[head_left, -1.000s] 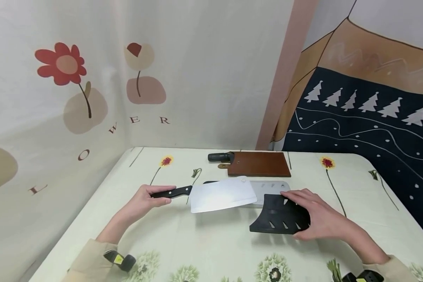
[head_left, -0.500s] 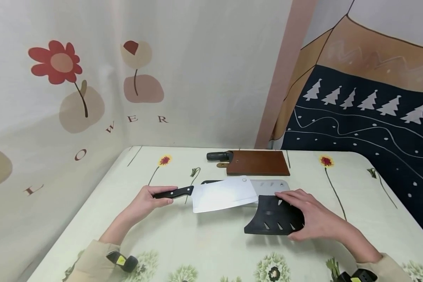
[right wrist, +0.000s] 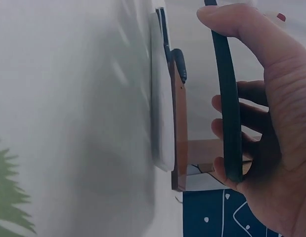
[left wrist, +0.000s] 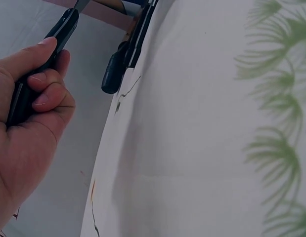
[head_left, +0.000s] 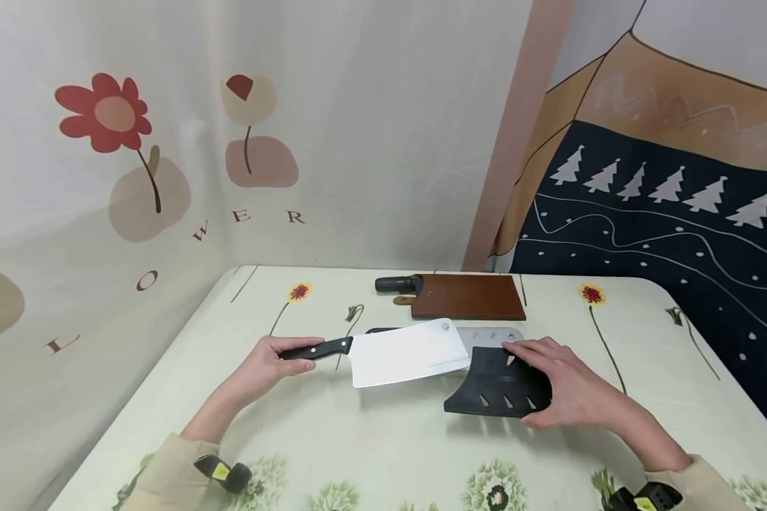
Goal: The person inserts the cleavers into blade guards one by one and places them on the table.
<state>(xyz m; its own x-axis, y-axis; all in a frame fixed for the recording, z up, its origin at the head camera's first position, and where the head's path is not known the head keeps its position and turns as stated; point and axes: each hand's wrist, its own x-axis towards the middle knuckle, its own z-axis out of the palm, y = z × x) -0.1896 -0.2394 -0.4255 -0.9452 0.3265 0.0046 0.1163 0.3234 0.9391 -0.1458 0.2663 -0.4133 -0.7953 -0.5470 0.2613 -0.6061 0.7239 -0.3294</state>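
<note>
My left hand [head_left: 262, 369] holds a cleaver [head_left: 409, 353] by its black handle, the broad bright blade pointing right above the table. In the left wrist view the thumb and fingers wrap the handle [left wrist: 65, 28]. My right hand [head_left: 575, 387] grips a black slotted blade sheath [head_left: 495, 383] by its right end. Its curved left edge faces the blade tip, close by; the head view shows a narrow gap low down, and contact near the top I cannot tell. Edge-on in the right wrist view, the sheath [right wrist: 229, 108] sits between thumb and fingers.
Behind the blade lies a pale grey slotted sheath [head_left: 501, 335] with a dark handle beside it, partly hidden. Farther back rests a brown sheathed cleaver [head_left: 469, 297] with a black handle. A flowered cloth [head_left: 371, 447] covers the table; printed curtains [head_left: 383, 142] hang behind.
The black sheath has moved left, nearer the cleaver's tip, and lately risen slightly. The cleaver has shifted a little right. Both hands keep their hold.
</note>
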